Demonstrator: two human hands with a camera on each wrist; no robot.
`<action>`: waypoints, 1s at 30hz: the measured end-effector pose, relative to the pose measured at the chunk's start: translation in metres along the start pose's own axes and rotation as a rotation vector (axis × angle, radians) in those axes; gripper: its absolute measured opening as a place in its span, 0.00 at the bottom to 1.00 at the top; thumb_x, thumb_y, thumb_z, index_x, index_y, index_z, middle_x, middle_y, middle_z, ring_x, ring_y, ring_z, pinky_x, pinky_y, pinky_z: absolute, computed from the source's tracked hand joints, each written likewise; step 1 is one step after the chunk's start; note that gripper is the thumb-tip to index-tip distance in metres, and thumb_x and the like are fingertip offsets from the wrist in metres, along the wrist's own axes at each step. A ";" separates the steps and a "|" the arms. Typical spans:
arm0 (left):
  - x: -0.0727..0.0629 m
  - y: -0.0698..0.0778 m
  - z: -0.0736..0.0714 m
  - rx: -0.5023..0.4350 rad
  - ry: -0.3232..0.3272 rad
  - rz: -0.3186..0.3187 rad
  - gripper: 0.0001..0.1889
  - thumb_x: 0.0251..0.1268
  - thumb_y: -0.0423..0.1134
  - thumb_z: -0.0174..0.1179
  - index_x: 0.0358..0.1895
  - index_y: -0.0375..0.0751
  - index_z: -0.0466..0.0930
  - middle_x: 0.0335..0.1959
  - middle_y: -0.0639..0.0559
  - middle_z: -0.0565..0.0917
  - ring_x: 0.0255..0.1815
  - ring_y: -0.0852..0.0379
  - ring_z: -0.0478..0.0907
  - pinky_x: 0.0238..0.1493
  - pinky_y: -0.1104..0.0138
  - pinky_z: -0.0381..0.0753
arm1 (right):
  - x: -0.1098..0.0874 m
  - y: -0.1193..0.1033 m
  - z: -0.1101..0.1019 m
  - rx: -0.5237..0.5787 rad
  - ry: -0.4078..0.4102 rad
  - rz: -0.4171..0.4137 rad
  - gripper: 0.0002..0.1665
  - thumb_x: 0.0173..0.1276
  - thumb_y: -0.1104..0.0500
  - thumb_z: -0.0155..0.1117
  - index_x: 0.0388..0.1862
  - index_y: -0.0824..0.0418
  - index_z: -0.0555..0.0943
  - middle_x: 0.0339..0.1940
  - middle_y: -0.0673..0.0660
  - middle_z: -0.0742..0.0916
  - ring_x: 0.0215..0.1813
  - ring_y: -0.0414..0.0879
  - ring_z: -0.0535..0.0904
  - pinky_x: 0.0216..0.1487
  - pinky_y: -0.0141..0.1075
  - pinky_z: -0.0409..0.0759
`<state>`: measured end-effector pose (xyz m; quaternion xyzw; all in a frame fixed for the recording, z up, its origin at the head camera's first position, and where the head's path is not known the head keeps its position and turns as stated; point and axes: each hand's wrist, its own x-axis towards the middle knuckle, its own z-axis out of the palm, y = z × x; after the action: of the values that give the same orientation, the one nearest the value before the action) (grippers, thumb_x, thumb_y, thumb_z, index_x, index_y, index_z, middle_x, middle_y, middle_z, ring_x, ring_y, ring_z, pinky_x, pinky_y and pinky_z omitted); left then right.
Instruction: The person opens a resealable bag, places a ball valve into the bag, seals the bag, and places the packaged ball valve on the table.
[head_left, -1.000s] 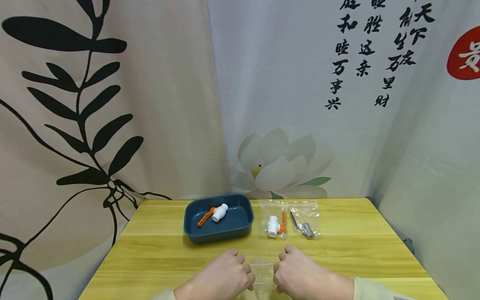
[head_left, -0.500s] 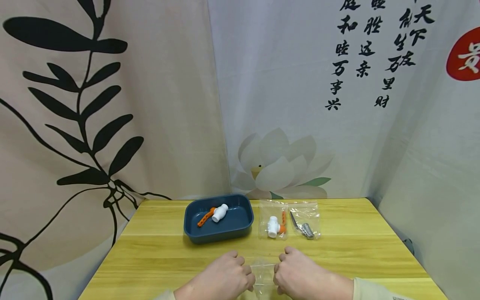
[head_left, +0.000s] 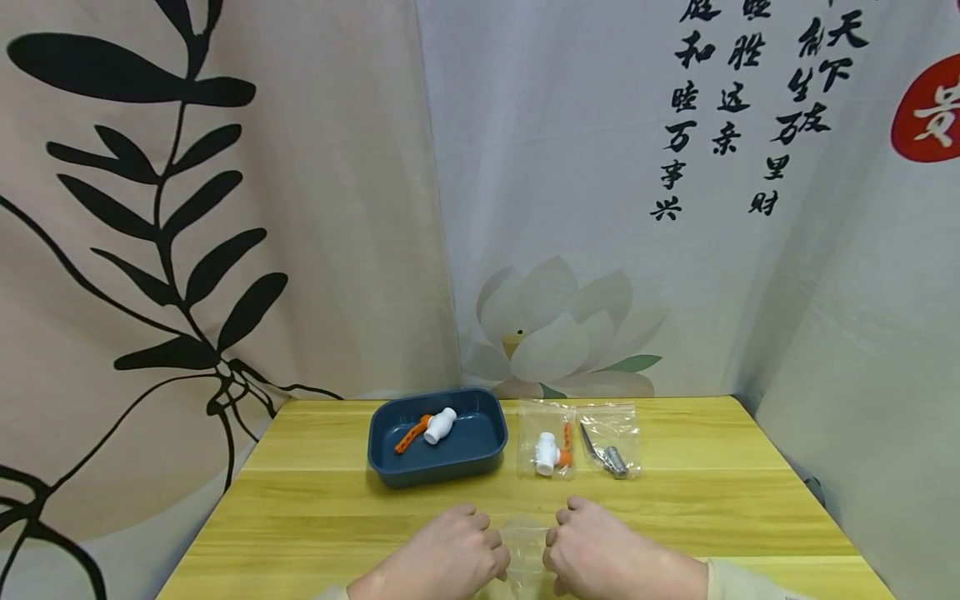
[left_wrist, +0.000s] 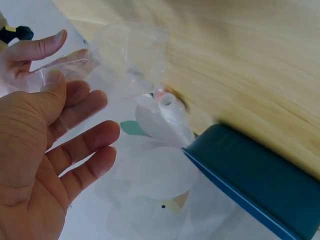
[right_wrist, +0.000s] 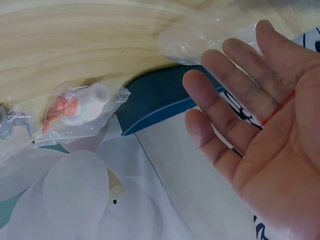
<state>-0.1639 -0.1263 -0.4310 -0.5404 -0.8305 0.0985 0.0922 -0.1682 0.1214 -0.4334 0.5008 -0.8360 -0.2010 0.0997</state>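
Between the two hands hangs a clear plastic bag, apparently with nothing in it. My left hand pinches its edge between thumb and index finger, as the left wrist view shows; the other fingers are loosely bent. My right hand has its fingers mostly straight and its thumb apart from them. In the right wrist view the bag's film lies against these fingers, and a thin red line crosses them.
Beyond the left hand stands a dark blue tray holding a white valve with an orange handle. To its right lie a bagged similar valve and a bag with grey metal parts. A cloth backdrop rises behind the wooden table.
My right hand has shifted very slightly left, toward the left hand. The bag's upper edge, a taut line between the hands before, now looks slacker and rounded. The tray and other bags have not moved.
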 end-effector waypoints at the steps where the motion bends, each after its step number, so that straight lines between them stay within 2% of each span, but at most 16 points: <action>1: 0.000 0.000 0.000 -0.008 -0.001 -0.006 0.06 0.71 0.56 0.67 0.44 0.68 0.90 0.37 0.75 0.87 0.35 0.74 0.76 0.40 0.79 0.71 | 0.000 0.000 -0.001 0.015 0.000 0.000 0.15 0.60 0.31 0.76 0.26 0.35 0.85 0.26 0.32 0.84 0.27 0.35 0.69 0.35 0.30 0.58; 5: 0.000 0.001 0.000 -0.022 0.020 -0.015 0.05 0.72 0.54 0.68 0.44 0.65 0.90 0.36 0.74 0.87 0.36 0.74 0.77 0.44 0.80 0.74 | -0.001 0.003 -0.006 0.102 0.020 -0.004 0.11 0.62 0.35 0.77 0.35 0.36 0.88 0.29 0.31 0.85 0.27 0.33 0.68 0.36 0.27 0.60; 8: 0.000 0.003 0.001 0.032 0.087 -0.009 0.05 0.71 0.55 0.68 0.42 0.64 0.90 0.34 0.73 0.85 0.35 0.73 0.77 0.43 0.79 0.74 | -0.004 0.007 -0.013 0.197 0.068 -0.015 0.12 0.63 0.38 0.77 0.39 0.40 0.89 0.33 0.32 0.87 0.29 0.32 0.70 0.36 0.26 0.63; 13: 0.001 0.004 0.001 0.049 0.109 -0.012 0.04 0.71 0.54 0.67 0.40 0.65 0.90 0.33 0.72 0.85 0.35 0.73 0.76 0.42 0.79 0.74 | -0.014 0.014 -0.030 0.474 0.121 0.033 0.12 0.70 0.42 0.74 0.46 0.44 0.89 0.41 0.33 0.90 0.37 0.30 0.78 0.43 0.28 0.72; 15: 0.002 0.004 0.001 0.039 0.099 -0.014 0.03 0.71 0.53 0.68 0.40 0.65 0.90 0.34 0.73 0.85 0.35 0.73 0.76 0.42 0.78 0.74 | -0.017 0.016 -0.036 0.540 0.207 0.069 0.12 0.73 0.42 0.73 0.48 0.46 0.90 0.43 0.35 0.91 0.41 0.32 0.82 0.44 0.30 0.77; 17: 0.002 0.004 0.002 0.031 0.092 -0.017 0.03 0.70 0.53 0.68 0.40 0.65 0.90 0.35 0.73 0.86 0.35 0.72 0.75 0.43 0.78 0.74 | -0.019 0.015 -0.043 0.533 0.351 0.136 0.12 0.73 0.42 0.74 0.46 0.47 0.90 0.41 0.37 0.92 0.42 0.33 0.85 0.45 0.33 0.80; 19: 0.003 0.004 0.002 0.033 0.096 -0.017 0.03 0.70 0.52 0.68 0.40 0.65 0.90 0.35 0.72 0.86 0.35 0.72 0.76 0.43 0.77 0.74 | -0.019 0.013 -0.049 0.471 0.510 0.253 0.09 0.70 0.43 0.76 0.38 0.46 0.89 0.35 0.37 0.91 0.36 0.32 0.84 0.38 0.30 0.79; 21: 0.004 0.004 0.002 0.027 0.095 -0.017 0.03 0.70 0.52 0.68 0.40 0.65 0.90 0.35 0.72 0.86 0.35 0.72 0.76 0.44 0.77 0.75 | -0.019 0.010 -0.055 0.451 0.579 0.407 0.10 0.68 0.45 0.78 0.30 0.43 0.86 0.27 0.36 0.87 0.29 0.29 0.79 0.30 0.26 0.74; 23: 0.004 0.004 0.003 0.025 0.099 -0.015 0.03 0.70 0.52 0.68 0.40 0.65 0.90 0.35 0.72 0.86 0.36 0.72 0.76 0.44 0.77 0.75 | -0.018 0.008 -0.059 0.473 0.554 0.552 0.16 0.67 0.43 0.79 0.24 0.40 0.82 0.22 0.33 0.81 0.25 0.26 0.71 0.25 0.25 0.68; 25: 0.005 0.004 0.003 0.027 0.103 -0.013 0.03 0.70 0.52 0.68 0.40 0.65 0.90 0.35 0.73 0.86 0.35 0.72 0.76 0.44 0.78 0.75 | -0.018 0.006 -0.061 0.523 0.444 0.661 0.19 0.68 0.39 0.76 0.21 0.39 0.79 0.20 0.33 0.77 0.23 0.26 0.65 0.24 0.25 0.64; 27: 0.006 0.004 0.003 0.026 0.106 -0.014 0.03 0.69 0.52 0.68 0.40 0.65 0.90 0.34 0.73 0.86 0.34 0.72 0.75 0.43 0.78 0.74 | -0.017 0.004 -0.060 0.573 0.317 0.717 0.22 0.69 0.33 0.72 0.22 0.41 0.79 0.18 0.33 0.76 0.21 0.27 0.65 0.23 0.28 0.64; 30: 0.007 0.004 0.003 0.029 0.110 -0.020 0.02 0.68 0.52 0.69 0.39 0.65 0.90 0.34 0.73 0.86 0.33 0.72 0.74 0.42 0.78 0.74 | -0.013 0.001 -0.054 0.633 0.168 0.727 0.26 0.70 0.29 0.68 0.24 0.45 0.81 0.18 0.36 0.78 0.19 0.31 0.67 0.21 0.32 0.65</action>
<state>-0.1636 -0.1189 -0.4343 -0.5354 -0.8280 0.0798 0.1462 -0.1430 0.1205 -0.3837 0.1966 -0.9659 0.1520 0.0735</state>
